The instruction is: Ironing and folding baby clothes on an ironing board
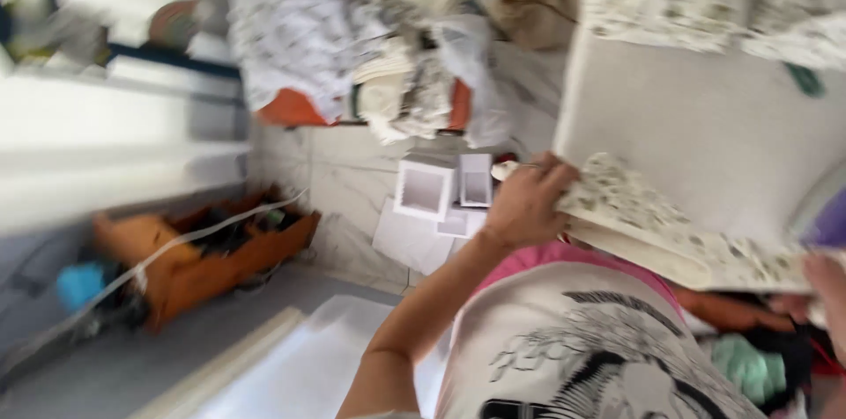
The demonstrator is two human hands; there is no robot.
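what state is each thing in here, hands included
left hand: gripping the edge of the floral patterned fabric piece
right hand: at the fabric's other end, grip unclear
floral patterned fabric piece: held stretched over the white table
small white open boxes: upright, empty
orange bin: open, filled

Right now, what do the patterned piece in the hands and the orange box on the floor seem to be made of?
The patterned piece, held by the left hand and right hand, looks like soft printed fabric: it bends and drapes, matte. The orange box looks rigid, perhaps plastic or painted metal; blur leaves it open.
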